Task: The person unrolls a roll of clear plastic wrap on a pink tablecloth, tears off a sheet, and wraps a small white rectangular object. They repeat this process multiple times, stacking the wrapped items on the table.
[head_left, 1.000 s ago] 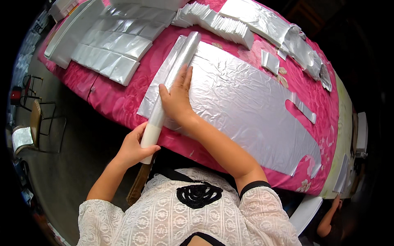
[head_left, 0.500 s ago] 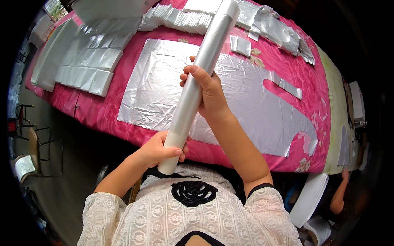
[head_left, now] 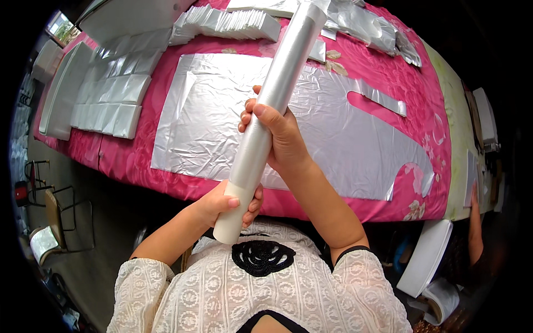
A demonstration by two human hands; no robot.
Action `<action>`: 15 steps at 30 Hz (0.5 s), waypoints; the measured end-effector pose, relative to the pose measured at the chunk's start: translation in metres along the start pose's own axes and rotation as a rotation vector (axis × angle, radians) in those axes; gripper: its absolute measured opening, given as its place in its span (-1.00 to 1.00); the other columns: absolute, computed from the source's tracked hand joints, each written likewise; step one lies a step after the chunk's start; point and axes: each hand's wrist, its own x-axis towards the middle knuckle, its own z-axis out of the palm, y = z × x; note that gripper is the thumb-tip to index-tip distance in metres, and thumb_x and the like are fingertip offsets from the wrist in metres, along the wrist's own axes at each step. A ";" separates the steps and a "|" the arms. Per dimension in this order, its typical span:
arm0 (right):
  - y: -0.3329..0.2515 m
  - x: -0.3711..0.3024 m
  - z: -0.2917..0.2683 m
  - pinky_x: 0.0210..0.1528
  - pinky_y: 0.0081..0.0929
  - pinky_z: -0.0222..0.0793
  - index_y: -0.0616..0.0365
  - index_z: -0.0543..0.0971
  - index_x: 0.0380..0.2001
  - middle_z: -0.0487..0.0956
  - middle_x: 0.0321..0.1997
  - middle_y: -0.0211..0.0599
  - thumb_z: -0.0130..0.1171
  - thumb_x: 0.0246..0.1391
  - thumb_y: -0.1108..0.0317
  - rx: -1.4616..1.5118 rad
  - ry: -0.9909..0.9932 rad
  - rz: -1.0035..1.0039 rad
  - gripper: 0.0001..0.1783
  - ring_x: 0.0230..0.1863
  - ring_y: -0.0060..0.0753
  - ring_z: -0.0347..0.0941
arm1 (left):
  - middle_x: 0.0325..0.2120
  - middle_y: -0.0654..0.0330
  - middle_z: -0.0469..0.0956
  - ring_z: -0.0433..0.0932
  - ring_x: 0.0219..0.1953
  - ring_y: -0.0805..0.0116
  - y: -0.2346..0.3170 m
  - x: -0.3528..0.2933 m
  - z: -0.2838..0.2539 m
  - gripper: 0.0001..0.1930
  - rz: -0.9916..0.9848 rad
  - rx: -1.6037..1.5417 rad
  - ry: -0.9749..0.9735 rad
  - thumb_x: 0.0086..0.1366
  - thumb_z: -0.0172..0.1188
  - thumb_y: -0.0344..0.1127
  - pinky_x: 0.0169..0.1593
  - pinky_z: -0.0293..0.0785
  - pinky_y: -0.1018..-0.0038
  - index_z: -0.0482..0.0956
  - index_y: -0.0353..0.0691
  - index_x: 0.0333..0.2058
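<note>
A long roll of clear plastic film (head_left: 291, 61) on a whitish core slants up and away in front of me, its far end leaning right. My left hand (head_left: 232, 204) wraps the bare core near its lower end. Higher up, around the middle of the roll, my right hand (head_left: 276, 129) is closed with the thumb on top. Beneath the roll, a silvery plastic sheet (head_left: 344, 139), cut with armholes like an apron or vest bag, lies spread on the table. Part of that sheet is hidden by the roll and my forearms.
Pink flowered cloth (head_left: 127, 166) covers the table. Folded plastic packets (head_left: 114, 91) lie in rows at left beside a white tray (head_left: 65, 91); a row of folded packets (head_left: 227, 25) stands behind. Crumpled film (head_left: 366, 28) lies at the far right. Another person's arm (head_left: 475, 230) reaches in at right.
The roll's lower end has dropped slightly toward me, both hands still around it. My view has shifted a little, and the other person's arm at right has moved up along the table.
</note>
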 end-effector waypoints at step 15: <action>-0.008 0.039 -0.091 -0.25 -0.43 0.47 0.31 0.34 -0.21 0.47 -0.31 -0.17 0.19 -0.06 0.35 -0.043 0.459 0.038 -0.62 -0.34 -0.34 0.47 | -0.47 0.24 0.40 0.43 -0.54 0.47 -0.018 -0.029 -0.029 -0.25 -0.233 0.302 0.288 -0.10 0.25 0.31 -0.52 0.40 0.52 0.31 -0.22 -0.15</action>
